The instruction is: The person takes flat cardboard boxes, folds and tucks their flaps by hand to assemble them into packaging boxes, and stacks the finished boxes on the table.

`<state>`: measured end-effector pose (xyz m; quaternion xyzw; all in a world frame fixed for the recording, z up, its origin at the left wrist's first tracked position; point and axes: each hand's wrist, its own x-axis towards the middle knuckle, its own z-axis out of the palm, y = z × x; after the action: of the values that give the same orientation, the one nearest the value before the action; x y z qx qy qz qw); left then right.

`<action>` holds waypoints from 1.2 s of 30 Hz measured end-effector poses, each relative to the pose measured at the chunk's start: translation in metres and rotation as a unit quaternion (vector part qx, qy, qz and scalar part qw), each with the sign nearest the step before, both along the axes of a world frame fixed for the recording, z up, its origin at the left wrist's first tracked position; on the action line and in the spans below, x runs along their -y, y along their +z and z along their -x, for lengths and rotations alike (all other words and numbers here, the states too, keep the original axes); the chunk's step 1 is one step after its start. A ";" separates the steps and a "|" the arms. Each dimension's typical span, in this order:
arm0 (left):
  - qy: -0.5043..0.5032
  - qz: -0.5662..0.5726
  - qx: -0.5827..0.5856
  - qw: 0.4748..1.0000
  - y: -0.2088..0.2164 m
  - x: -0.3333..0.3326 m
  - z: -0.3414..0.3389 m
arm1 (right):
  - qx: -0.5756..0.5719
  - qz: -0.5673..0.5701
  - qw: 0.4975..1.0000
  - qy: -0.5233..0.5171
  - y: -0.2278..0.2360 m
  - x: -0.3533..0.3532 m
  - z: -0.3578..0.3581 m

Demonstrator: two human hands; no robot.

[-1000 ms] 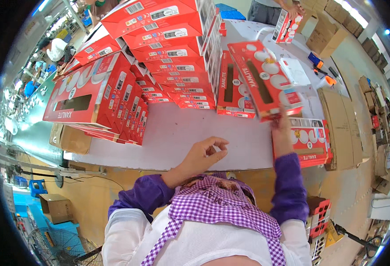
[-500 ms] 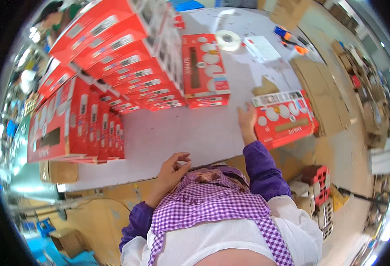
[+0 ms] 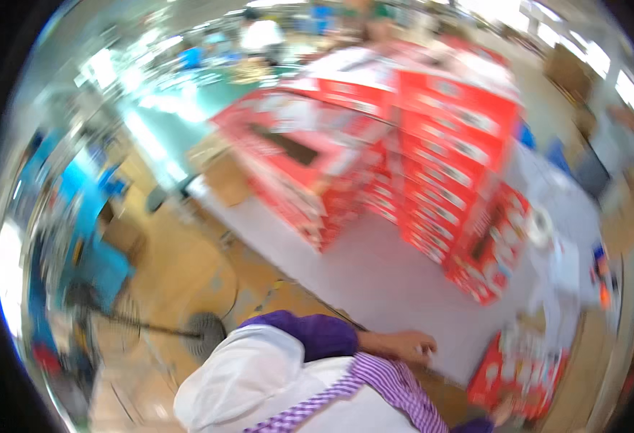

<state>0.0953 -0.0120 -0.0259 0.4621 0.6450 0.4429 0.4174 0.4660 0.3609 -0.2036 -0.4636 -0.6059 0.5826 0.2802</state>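
My left hand [image 3: 409, 347] hangs over the table's near edge, its fingers loosely bent and nothing visible in them. At the lower right my right hand [image 3: 503, 412] is against the near side of a flat red printed carton [image 3: 515, 372]; its fingers are smeared by motion, so their grip is unclear. In front of my left hand rises a tall stack of red cartons [image 3: 450, 169]. Another stack of red cartons [image 3: 288, 155] stands to its left. A red carton with white round pictures [image 3: 491, 242] lies at the tall stack's right side.
On the pale table [image 3: 375, 281] sit a roll of white tape [image 3: 539, 227] and a white sheet [image 3: 564, 263]. An orange and blue tool [image 3: 603, 278] lies far right. A brown box [image 3: 223, 177] is at the left corner; a fan's round base [image 3: 205, 333] stands on the floor.
The view has swung left, so the stacks and both hands appear farther right, and the picture is blurred. My right hand has shifted along the carton toward its near side.
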 end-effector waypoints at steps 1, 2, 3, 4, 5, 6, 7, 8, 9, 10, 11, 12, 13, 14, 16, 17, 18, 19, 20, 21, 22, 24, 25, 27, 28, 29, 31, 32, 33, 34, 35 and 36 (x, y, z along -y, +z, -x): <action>0.007 -0.011 -0.009 1.000 -0.008 -0.003 -0.001 | 0.103 -0.157 0.980 0.061 0.007 0.007 0.002; 0.012 -0.033 -0.020 0.999 -0.013 -0.009 -0.002 | 0.188 -0.320 0.924 0.093 0.016 0.019 -0.002; 0.013 -0.050 -0.029 0.998 -0.016 -0.012 -0.003 | 0.258 -0.476 0.834 0.109 0.030 0.036 0.000; 0.051 -0.050 -0.041 0.997 -0.014 -0.008 0.001 | 0.314 -0.616 0.716 0.103 0.054 0.063 0.004; 0.042 -0.070 -0.055 0.995 -0.012 -0.016 0.003 | 0.298 -0.625 0.712 0.117 0.060 0.052 0.031; 0.030 -0.089 -0.070 0.993 -0.012 -0.026 0.006 | 0.274 -0.621 0.723 0.126 0.066 0.048 0.053; 0.042 -0.091 -0.074 0.992 -0.017 -0.041 0.008 | 0.254 -0.615 0.735 0.130 0.076 0.048 0.071; 0.070 -0.172 -0.163 0.969 -0.024 -0.060 0.009 | 0.232 -0.609 0.746 0.137 0.085 0.049 0.090; 0.092 -0.250 -0.251 0.930 -0.027 -0.078 0.014 | 0.214 -0.601 0.758 0.140 0.092 0.052 0.105; 0.080 -0.253 -0.301 0.916 -0.019 -0.097 0.020 | 0.197 -0.591 0.770 0.139 0.099 0.057 0.117; 0.076 -0.250 -0.350 0.900 -0.013 -0.113 0.027 | 0.176 -0.583 0.780 0.147 0.106 0.059 0.132; 0.093 -0.247 -0.357 0.896 -0.024 -0.131 0.037 | 0.153 -0.576 0.788 0.157 0.114 0.061 0.148; 0.105 -0.320 -0.415 0.845 -0.041 -0.149 0.045 | 0.131 -0.567 0.797 0.165 0.120 0.065 0.161; 0.118 -0.383 -0.470 0.786 -0.048 -0.155 0.054 | 0.109 -0.556 0.805 0.179 0.127 0.069 0.175; 0.102 -0.342 -0.497 0.791 -0.032 -0.173 0.064 | 0.085 -0.531 0.827 0.165 0.138 0.078 0.185; 0.096 -0.290 -0.521 0.797 -0.015 -0.177 0.066 | 0.071 -0.517 0.837 0.166 0.143 0.083 0.191; 0.090 -0.237 -0.544 0.800 0.004 -0.179 0.068 | 0.057 -0.503 0.846 0.166 0.148 0.087 0.197; 0.084 -0.184 -0.563 0.801 0.022 -0.180 0.070 | 0.044 -0.488 0.855 0.168 0.153 0.093 0.202; 0.077 -0.129 -0.580 0.800 0.036 -0.179 0.072 | 0.031 -0.473 0.864 0.168 0.158 0.098 0.206; 0.079 -0.128 -0.582 0.799 0.049 -0.176 0.077 | 0.018 -0.457 0.873 0.168 0.162 0.104 0.209; 0.049 -0.161 -0.526 0.834 0.063 -0.168 0.084 | 0.004 -0.441 0.881 0.173 0.167 0.110 0.214; 0.011 -0.200 -0.464 0.863 0.081 -0.155 0.087 | -0.015 -0.409 0.897 0.168 0.175 0.118 0.210; 0.011 -0.146 -0.455 0.878 0.089 -0.138 0.084 | -0.025 -0.391 0.905 0.167 0.181 0.123 0.210; 0.010 -0.090 -0.448 0.889 0.097 -0.106 0.091 | -0.052 -0.355 0.919 0.164 0.191 0.137 0.221; 0.001 -0.090 -0.498 0.863 0.091 -0.088 0.095 | -0.061 -0.337 0.925 0.164 0.195 0.143 0.223; -0.005 -0.088 -0.545 0.834 0.085 -0.071 0.097 | -0.070 -0.319 0.930 0.167 0.200 0.147 0.224; -0.028 -0.094 -0.583 0.807 0.079 -0.032 0.101 | -0.089 -0.281 0.939 0.175 0.208 0.161 0.235; -0.064 -0.109 -0.623 0.772 0.077 -0.023 0.098 | -0.101 -0.264 0.944 0.168 0.220 0.169 0.230; -0.067 -0.111 -0.625 0.770 0.062 -0.017 0.097 | -0.103 -0.265 0.945 0.164 0.223 0.174 0.229; -0.038 -0.138 -0.608 0.780 0.039 -0.012 0.102 | -0.088 -0.257 0.952 0.140 0.222 0.182 0.233; -0.010 -0.164 -0.588 0.792 0.028 -0.006 0.104 | -0.070 -0.247 0.959 0.118 0.220 0.191 0.241; -0.013 -0.166 -0.588 0.791 0.024 -0.003 0.105 | -0.052 -0.237 0.966 0.093 0.217 0.199 0.247</action>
<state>-0.0101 -0.0088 -0.0020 0.7037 0.6765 0.1807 -0.1203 0.2185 0.1621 0.0135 -0.2944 -0.7520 0.4689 0.3576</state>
